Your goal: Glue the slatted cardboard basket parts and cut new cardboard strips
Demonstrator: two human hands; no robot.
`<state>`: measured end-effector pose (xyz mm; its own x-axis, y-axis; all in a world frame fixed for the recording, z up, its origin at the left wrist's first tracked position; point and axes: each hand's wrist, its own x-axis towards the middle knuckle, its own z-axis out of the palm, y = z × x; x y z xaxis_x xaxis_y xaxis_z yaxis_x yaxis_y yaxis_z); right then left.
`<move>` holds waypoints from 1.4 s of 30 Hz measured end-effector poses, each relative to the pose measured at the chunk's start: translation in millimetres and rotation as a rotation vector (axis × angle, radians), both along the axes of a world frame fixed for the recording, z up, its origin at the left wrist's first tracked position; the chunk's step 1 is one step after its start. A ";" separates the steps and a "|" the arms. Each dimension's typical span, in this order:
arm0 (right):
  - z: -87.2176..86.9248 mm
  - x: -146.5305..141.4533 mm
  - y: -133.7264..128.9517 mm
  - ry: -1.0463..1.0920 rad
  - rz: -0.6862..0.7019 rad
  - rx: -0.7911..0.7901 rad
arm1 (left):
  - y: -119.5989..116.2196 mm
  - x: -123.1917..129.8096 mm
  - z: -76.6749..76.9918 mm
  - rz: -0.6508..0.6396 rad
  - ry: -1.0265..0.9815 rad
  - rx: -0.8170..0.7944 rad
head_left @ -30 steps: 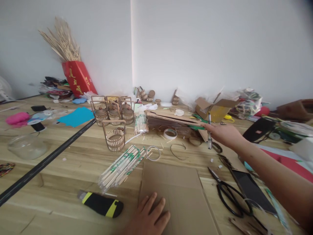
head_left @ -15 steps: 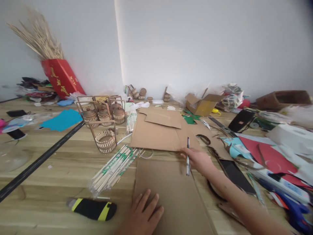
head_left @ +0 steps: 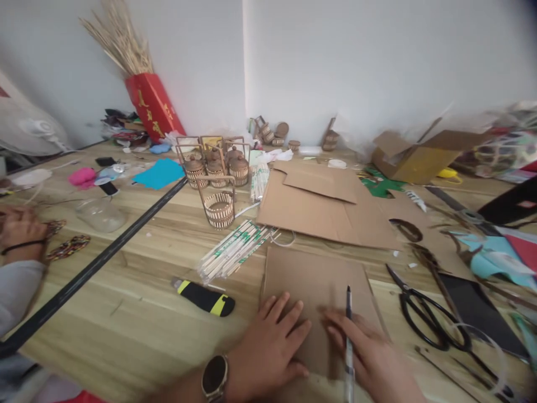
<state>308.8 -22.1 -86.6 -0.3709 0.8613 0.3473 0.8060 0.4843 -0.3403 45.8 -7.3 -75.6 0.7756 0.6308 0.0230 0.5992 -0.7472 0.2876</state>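
A brown cardboard sheet (head_left: pixel 310 274) lies on the wooden table in front of me. My left hand (head_left: pixel 271 341), with a watch (head_left: pixel 215 378) on its wrist, rests flat on the sheet with fingers spread. Over the sheet's right part is my right hand (head_left: pixel 369 350), holding a pen (head_left: pixel 349 313) that points up and away. Its fingertips are close to the cardboard; whether they touch it I cannot tell. Black-handled scissors (head_left: pixel 434 319) lie right of the sheet, and a black and yellow utility knife (head_left: pixel 203 296) lies to its left.
Farther back are more cardboard (head_left: pixel 310 207), wrapped chopsticks (head_left: pixel 235 252) and small woven baskets (head_left: pixel 219 210). An open carton (head_left: pixel 423 157) stands at the back right. A glass jar (head_left: pixel 100 215) and another person's hand (head_left: pixel 20 232) are at the left. A black strip (head_left: pixel 104 257) crosses the table.
My right hand has come back toward me with the pen, from the sheet's far edge to beside my left hand. The view has shifted right to left, showing another person's hand and the scissors.
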 end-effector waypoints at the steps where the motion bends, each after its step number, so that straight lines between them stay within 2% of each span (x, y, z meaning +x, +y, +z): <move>1: -2.4 -0.1 2.9 0.016 0.003 0.018 | -0.2 0.5 -0.5 0.004 0.000 0.006; 4: -1.9 -4.0 7.7 0.054 0.012 0.025 | 0.0 0.9 -1.9 0.006 0.002 0.017; 10: 10.2 -15.2 3.2 0.064 -0.046 -0.047 | 2.8 -0.9 -4.9 -0.026 0.055 0.040; 19: 10.8 -16.8 0.1 0.080 -0.087 -0.140 | 5.2 -6.4 -32.0 -0.057 0.012 0.169; 30: 2.7 -21.7 -1.3 0.029 -0.105 -0.128 | 5.3 -6.6 -30.2 -0.066 0.018 0.244; 42: 11.3 -24.3 -0.3 0.034 -0.066 -0.105 | 7.7 -10.4 -35.6 -0.088 -0.008 0.254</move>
<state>284.5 -22.3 -75.3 -0.3016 0.9156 0.2658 0.8219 0.3910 -0.4142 35.4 0.5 -111.2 0.8267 0.5339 0.1778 0.5268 -0.8453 0.0888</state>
